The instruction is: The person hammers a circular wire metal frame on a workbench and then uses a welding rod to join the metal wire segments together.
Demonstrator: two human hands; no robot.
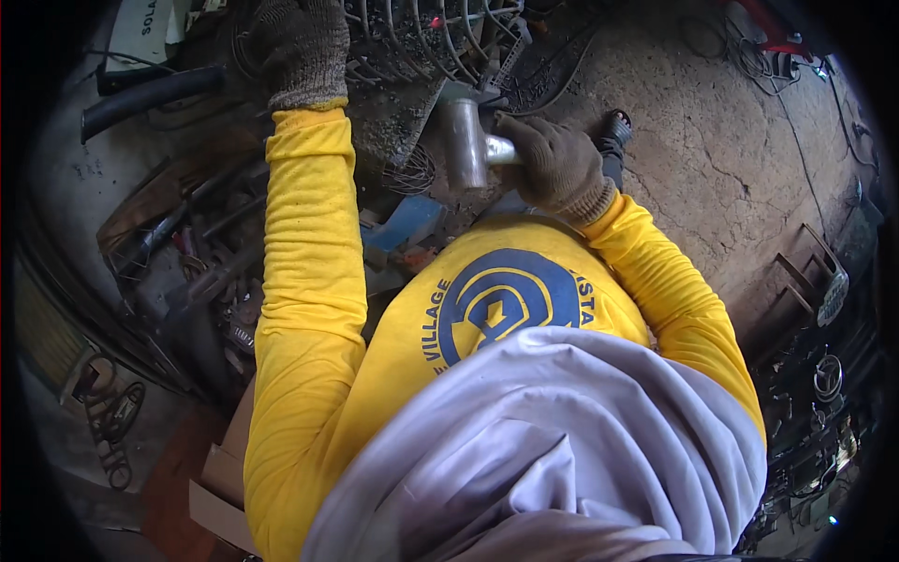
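My right hand (560, 167), in a brown knit glove, is closed round the short metal handle of a hammer (464, 145). The hammer's thick cylindrical head points up and down the picture, just in front of my body. At the top edge my gloved left hand (307, 54) reaches far forward with the arm stretched out. Its fingers curl toward a dark shape, and what they hold is lost in shadow. Beside it stands a row of curved metal bars (426, 37) over a dark, debris-strewn metal surface (379, 117).
Below the bars lie a bundle of thin wires (410, 171) and a blue object (417, 220). A dark tube (154, 98) and scrap metal (215, 272) crowd the left. Cardboard (225, 492) sits lower left. Cracked concrete floor (712, 169) spreads right, with cables and a metal-framed object (829, 281).
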